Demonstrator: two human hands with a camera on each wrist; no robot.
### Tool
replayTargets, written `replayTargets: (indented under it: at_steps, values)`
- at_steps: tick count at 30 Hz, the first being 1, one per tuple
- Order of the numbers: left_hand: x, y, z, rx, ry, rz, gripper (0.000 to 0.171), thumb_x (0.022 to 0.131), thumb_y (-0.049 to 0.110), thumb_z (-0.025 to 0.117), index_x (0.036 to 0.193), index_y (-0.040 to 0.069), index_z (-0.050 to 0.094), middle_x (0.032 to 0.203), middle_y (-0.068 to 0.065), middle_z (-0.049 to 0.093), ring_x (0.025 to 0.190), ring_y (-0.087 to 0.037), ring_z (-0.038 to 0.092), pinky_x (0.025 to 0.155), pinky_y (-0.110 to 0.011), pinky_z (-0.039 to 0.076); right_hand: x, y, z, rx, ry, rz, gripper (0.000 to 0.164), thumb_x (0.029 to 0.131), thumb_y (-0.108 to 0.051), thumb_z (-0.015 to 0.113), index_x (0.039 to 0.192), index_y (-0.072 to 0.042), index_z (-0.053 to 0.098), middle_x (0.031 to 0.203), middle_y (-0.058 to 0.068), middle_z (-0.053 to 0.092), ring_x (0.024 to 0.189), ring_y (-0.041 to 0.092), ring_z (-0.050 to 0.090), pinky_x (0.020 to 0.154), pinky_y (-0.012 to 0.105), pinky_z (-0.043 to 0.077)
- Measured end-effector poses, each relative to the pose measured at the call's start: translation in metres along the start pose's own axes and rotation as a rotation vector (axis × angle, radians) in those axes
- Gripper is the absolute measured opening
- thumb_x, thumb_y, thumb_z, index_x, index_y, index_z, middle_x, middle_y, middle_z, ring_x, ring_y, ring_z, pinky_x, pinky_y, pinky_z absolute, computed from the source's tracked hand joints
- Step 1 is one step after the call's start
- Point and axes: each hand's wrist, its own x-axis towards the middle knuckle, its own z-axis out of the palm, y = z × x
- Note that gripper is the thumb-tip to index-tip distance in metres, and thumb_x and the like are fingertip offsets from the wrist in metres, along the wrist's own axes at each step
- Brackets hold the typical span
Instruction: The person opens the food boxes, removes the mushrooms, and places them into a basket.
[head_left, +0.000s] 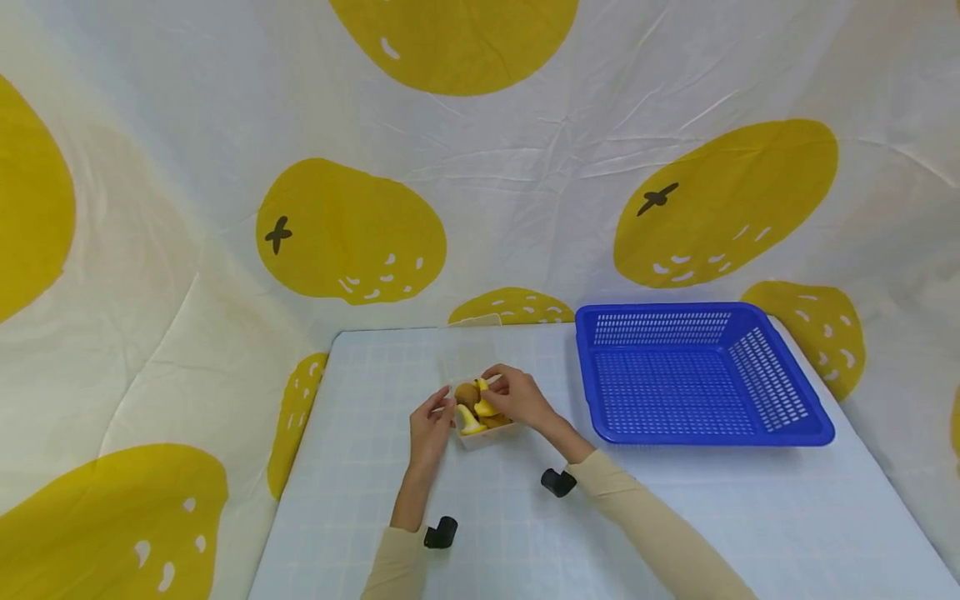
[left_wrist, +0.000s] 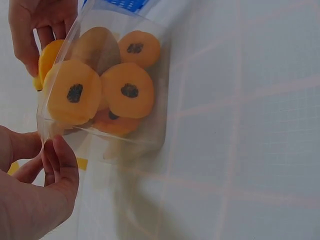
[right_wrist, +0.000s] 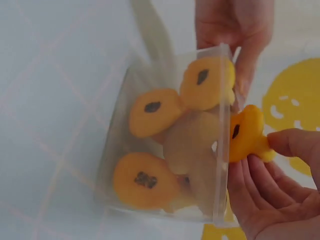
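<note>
A clear plastic box (head_left: 480, 442) stands on the table with yellow-orange, long-necked pieces inside, several showing a dark patch on the rounded end (left_wrist: 127, 90). A round brown piece (head_left: 467, 394) lies among them. My left hand (head_left: 431, 429) is at the box's left side, thumb and fingers pinching its rim, as the left wrist view shows. Between thumb and fingers my right hand (head_left: 520, 398) pinches a yellow long-necked piece (right_wrist: 247, 132) at the opposite rim. That piece sits partly above the box's edge, its dark patch facing the box.
A blue slotted basket (head_left: 675, 392) stands at the right of the table. Behind the box, its translucent lid (head_left: 468, 354) is raised at the back. A cloth with large yellow fruit prints (head_left: 352, 229) hangs behind the light checked tabletop (head_left: 360, 400).
</note>
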Motion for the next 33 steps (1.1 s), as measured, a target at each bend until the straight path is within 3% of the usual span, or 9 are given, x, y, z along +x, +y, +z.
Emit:
replayTargets:
  at_steps: [6, 9, 13, 18, 26, 33]
  values:
    - [-0.012, 0.026, -0.001, -0.004, -0.032, -0.012, 0.037, 0.102, 0.0, 0.061, 0.136, -0.014, 0.058, 0.114, -0.032, 0.06, 0.093, -0.034, 0.063, 0.065, -0.02, 0.052, -0.005, 0.005, -0.016, 0.151, -0.042, 0.085, 0.028, 0.1, -0.016, 0.069, 0.127, -0.008, 0.066, 0.11, 0.011, 0.074, 0.097, 0.022, 0.071, 0.086, 0.038, 0.059]
    - [-0.01, 0.024, -0.002, -0.014, -0.041, -0.008, 0.038, 0.101, -0.002, 0.061, 0.136, -0.015, 0.057, 0.114, -0.033, 0.06, 0.094, -0.038, 0.062, 0.065, -0.022, 0.053, -0.007, 0.008, -0.025, 0.236, -0.073, 0.118, 0.031, 0.102, -0.015, 0.067, 0.131, -0.005, 0.062, 0.114, 0.015, 0.073, 0.099, 0.024, 0.071, 0.091, 0.043, 0.058]
    - [-0.002, 0.006, -0.002, -0.021, -0.03, -0.007, 0.038, 0.102, 0.001, 0.061, 0.137, -0.013, 0.058, 0.113, -0.03, 0.061, 0.086, -0.024, 0.063, 0.063, -0.022, 0.053, -0.009, 0.011, -0.037, 0.329, -0.083, 0.142, 0.034, 0.102, -0.011, 0.065, 0.134, -0.001, 0.058, 0.117, 0.02, 0.071, 0.102, 0.027, 0.071, 0.096, 0.051, 0.053]
    - [0.001, -0.004, -0.001, -0.009, -0.005, 0.005, 0.037, 0.102, 0.004, 0.064, 0.136, -0.01, 0.06, 0.11, -0.022, 0.063, 0.08, -0.01, 0.06, 0.063, -0.018, 0.051, -0.014, 0.011, -0.053, 0.375, -0.078, 0.162, 0.036, 0.102, -0.011, 0.065, 0.136, -0.001, 0.056, 0.119, 0.022, 0.07, 0.106, 0.03, 0.07, 0.098, 0.051, 0.052]
    - [0.001, -0.006, 0.0, 0.002, 0.013, -0.005, 0.035, 0.101, 0.006, 0.065, 0.135, -0.005, 0.064, 0.107, -0.017, 0.063, 0.079, -0.01, 0.06, 0.063, -0.018, 0.051, -0.022, 0.012, -0.076, 0.374, -0.036, 0.196, 0.037, 0.103, -0.012, 0.065, 0.137, -0.003, 0.055, 0.12, 0.021, 0.071, 0.108, 0.028, 0.07, 0.096, 0.043, 0.055]
    - [0.0, -0.001, 0.0, 0.005, 0.0, -0.011, 0.037, 0.102, 0.004, 0.063, 0.137, -0.007, 0.061, 0.11, -0.021, 0.063, 0.08, -0.014, 0.06, 0.062, -0.018, 0.05, -0.031, 0.02, -0.094, 0.43, 0.014, 0.187, 0.04, 0.103, -0.012, 0.065, 0.14, -0.002, 0.054, 0.12, 0.019, 0.071, 0.106, 0.026, 0.07, 0.096, 0.044, 0.054]
